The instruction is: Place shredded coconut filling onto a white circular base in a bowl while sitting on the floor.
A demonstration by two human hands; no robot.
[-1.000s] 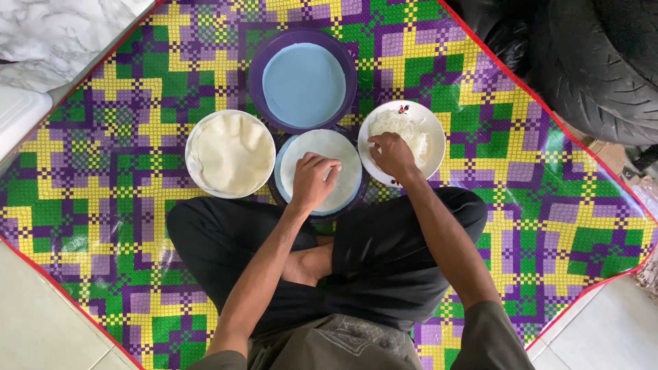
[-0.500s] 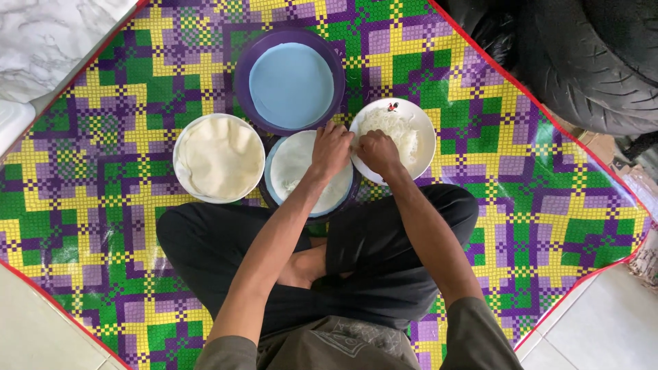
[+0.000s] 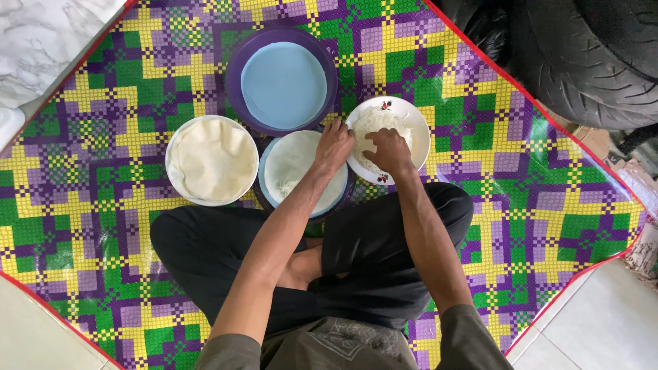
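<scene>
Checkered mat (image 3: 521,205); both hands (image 3: 363,147) in noodle plate (image 3: 418,127).

A black tyre (image 3: 582,62) lies beside the checkered mat (image 3: 514,178).

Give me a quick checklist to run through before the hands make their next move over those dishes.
1. Right hand on the white noodles in the white plate: ok.
2. Left hand at the edge between the wrapper plate and the noodle plate: ok.
3. Noodles actually pinched in the fingers: cannot tell, the hands hide them.
4. Round wrapper lies flat on the middle plate, a few strands on it: ok.
5. Stack of wrappers in the white bowl, beside the left forearm: ok.
6. Purple basin with pale blue plate stands apart from both hands: ok.
</scene>
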